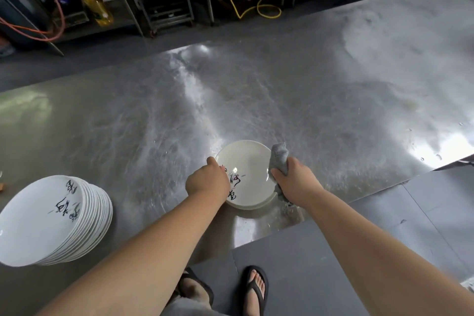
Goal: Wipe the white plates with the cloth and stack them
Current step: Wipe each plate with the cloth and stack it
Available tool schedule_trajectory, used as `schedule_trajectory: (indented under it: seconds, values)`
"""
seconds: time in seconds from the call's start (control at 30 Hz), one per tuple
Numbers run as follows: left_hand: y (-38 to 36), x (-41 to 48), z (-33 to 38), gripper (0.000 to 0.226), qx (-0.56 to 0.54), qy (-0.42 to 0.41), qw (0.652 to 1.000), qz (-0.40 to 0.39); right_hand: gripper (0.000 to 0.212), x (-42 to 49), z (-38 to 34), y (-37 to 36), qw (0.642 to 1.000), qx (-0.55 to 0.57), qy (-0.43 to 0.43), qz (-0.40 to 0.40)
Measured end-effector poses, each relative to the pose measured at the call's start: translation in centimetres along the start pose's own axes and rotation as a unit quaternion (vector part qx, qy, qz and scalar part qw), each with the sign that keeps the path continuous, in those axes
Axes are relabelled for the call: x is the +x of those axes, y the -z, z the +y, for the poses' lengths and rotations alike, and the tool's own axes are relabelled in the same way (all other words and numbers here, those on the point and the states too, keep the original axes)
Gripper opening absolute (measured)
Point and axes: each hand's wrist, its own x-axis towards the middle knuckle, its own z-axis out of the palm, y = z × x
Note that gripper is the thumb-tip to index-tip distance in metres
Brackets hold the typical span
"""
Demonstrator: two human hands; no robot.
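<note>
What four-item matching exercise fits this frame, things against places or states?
Things:
1. cloth
2. plate stack
3. yellow bottle
4. left hand

Places or states:
A. beyond the table, at the back
B. gripped by the right hand
C. on the table, near left
D. holds the middle plate by its rim

Pairs: 1-B, 2-C, 3-A, 4-D
</note>
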Motion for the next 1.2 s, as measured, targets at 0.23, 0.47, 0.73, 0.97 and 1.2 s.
schedule_trajectory:
  seconds: [0.23,0.47,0.73,0.97,1.2]
  values:
    - [0.2,-0.5,-1.2,0.04,-0.043,-0.01,0.999,0.012,0.029,-1.0,1.1,0.0,0.999,0.015,-0.006,0.033]
    - [3.8,-2.6,-9.6,0.034,-0.07,0.001,0.995,0.07,0.023,-2.0,-3.9,-0.1,0.997,0.051,0.059,-0.001]
    - [7.9,-6.3,-25.6,0.029,-0.117,0.123,0.971,0.167,0.027,-2.0,-17.7,-7.1,0.977,-0.004,0.194,-0.094]
    - [7.1,-10.3,-37.7,0.034,-0.158,0.242,0.944,0.157,0.027,-5.9,-27.5,-16.1,0.949,-0.029,0.238,-0.205]
    - [5.2,-10.6,-44.0,0.049,-0.184,0.231,0.948,0.117,0.031,-8.4,-32.6,-22.6,0.944,-0.062,0.234,-0.224]
